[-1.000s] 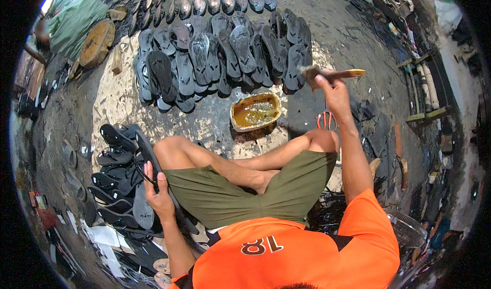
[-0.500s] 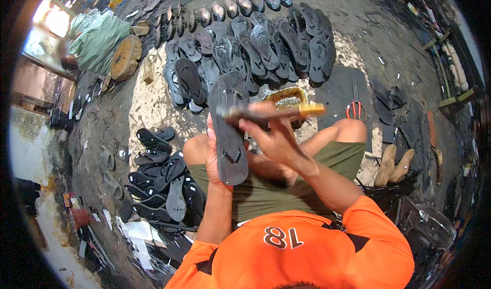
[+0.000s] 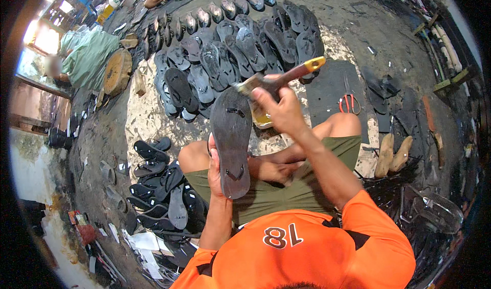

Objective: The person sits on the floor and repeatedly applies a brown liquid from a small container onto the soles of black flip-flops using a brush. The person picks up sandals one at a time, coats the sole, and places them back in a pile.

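Observation:
My left hand (image 3: 215, 167) grips a black sandal sole (image 3: 232, 140) along its left edge, with the broad face turned up. Short strap ends stick up through that face near the toe and the heel. In my right hand (image 3: 284, 110) is a flat paintbrush (image 3: 297, 73) with a reddish-brown and yellow handle. Its bristles are at the far end of the sole; whether they touch it I cannot tell. A container of yellowish-brown liquid (image 3: 262, 121) shows partly behind my right hand.
Rows of dark sandal soles (image 3: 245, 48) lie ahead on a stained sheet (image 3: 146, 102). A pile of black sandals (image 3: 158, 186) sits at left. Red-handled scissors (image 3: 349, 97) rest on a dark mat (image 3: 322, 97); wooden foot forms (image 3: 394, 156) and a fan (image 3: 434, 209) are at right.
The paintbrush has moved from across the sole's upper part to its far end, and its handle now slants up to the right. The sole has shifted slightly toward me.

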### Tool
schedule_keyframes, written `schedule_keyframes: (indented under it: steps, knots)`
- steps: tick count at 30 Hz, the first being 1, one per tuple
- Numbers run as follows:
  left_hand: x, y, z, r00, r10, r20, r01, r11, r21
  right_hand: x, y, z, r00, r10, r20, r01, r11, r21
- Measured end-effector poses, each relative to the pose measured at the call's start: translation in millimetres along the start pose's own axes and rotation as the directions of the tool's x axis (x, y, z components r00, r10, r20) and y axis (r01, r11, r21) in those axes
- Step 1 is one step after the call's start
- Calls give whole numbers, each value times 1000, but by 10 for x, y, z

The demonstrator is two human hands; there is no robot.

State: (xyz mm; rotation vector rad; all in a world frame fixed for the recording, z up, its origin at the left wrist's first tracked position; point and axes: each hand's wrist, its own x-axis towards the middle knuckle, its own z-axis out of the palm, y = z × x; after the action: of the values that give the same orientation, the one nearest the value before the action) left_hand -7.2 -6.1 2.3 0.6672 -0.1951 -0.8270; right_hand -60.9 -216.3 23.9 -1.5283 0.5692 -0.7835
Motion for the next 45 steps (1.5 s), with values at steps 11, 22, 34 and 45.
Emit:
schedule_keyframes:
  steps: [11,22,34,45]
  knots:
    - [208,21,-133,994,91,65,-75,975,-211,-514,-70,407,985,-26,170,33,999,-36]
    - [668,90,-74,999,-42,-15,38,977,-209,-810,-167,305,828,-431,358,495,862,-107]
    - [889,95,-143,999,8,-41,-19,966,-258,-691,35,281,792,-449,414,497,867,-10]
    - [1862,-220,-658,973,-114,-200,39,939,-343,-769,-107,-807,951,133,-279,-142,990,-13]
